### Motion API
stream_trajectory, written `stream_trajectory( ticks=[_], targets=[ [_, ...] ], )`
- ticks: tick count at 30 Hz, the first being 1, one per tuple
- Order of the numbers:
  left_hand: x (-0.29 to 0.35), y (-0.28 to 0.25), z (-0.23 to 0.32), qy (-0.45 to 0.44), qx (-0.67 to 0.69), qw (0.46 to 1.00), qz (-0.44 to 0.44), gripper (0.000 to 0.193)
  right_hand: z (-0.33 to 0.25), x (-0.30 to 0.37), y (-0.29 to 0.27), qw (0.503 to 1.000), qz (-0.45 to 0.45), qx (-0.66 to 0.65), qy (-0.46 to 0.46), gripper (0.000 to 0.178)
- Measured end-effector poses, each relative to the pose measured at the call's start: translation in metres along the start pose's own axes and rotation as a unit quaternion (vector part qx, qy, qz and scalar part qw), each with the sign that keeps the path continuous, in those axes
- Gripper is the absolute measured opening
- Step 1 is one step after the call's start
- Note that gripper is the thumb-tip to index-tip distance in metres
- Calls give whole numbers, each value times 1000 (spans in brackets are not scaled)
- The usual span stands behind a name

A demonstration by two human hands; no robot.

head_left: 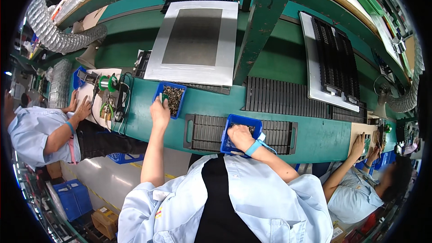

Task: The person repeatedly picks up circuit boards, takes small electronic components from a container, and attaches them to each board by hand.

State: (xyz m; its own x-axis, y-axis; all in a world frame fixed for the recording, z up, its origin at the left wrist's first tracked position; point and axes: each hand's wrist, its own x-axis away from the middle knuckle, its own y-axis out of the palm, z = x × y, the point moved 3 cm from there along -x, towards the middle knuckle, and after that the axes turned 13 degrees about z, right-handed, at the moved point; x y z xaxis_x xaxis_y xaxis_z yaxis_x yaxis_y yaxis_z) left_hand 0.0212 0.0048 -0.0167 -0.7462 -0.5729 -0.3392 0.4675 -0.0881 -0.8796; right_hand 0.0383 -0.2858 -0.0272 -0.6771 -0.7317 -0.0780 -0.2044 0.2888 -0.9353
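My left hand (pixel 160 113) is closed, pinching a small green circuit board (pixel 165 96) at the near side of a blue bin (pixel 181 85). That bin is filled with many small metal parts (pixel 174 101). Over a second blue bin (pixel 256 122), my right hand (pixel 241 137) is curled, its fingertips reaching down inside; whatever they grip is hidden. A blue wrist strap (pixel 254 147) with a cord circles my right wrist. Under the second bin lies a black slotted tray (pixel 202 131), its handles showing at both ends.
Behind the bins, a white-framed panel (pixel 155 63) leans upright. More black slotted trays (pixel 279 94) lie to the right, near a green post (pixel 265 22). One co-worker (pixel 49 128) sits left by a solder wire reel (pixel 107 83); another co-worker (pixel 355 193) sits right.
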Motion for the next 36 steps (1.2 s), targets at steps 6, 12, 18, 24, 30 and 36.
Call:
stream_trajectory(
  ticks=[6, 12, 18, 24, 30, 36],
  targets=[
    [22, -23, 40, -124, 236, 960, -81, 12, 16, 6, -8, 996, -10, -62, 61, 7],
    [65, -25, 90, -243, 535, 759, -281, 15, 11, 13, -37, 616, 81, -707, 337, 5],
    [90, -37, 142, -259, 628, 639, -361, 15, -5, 12, -46, 563, 151, -752, 306, 6],
    [95, -40, 152, -297, 682, 576, -339, 15, -13, 13, -46, 594, 196, -716, 310, 5],
    [98, -36, 148, -290, 670, 605, -318, 14, -15, 13, -47, 626, 221, -685, 298, 4],
    [97, -35, 144, -264, 659, 622, -331, 11, -7, 15, -38, 608, 159, -727, 277, 4]
  ],
)
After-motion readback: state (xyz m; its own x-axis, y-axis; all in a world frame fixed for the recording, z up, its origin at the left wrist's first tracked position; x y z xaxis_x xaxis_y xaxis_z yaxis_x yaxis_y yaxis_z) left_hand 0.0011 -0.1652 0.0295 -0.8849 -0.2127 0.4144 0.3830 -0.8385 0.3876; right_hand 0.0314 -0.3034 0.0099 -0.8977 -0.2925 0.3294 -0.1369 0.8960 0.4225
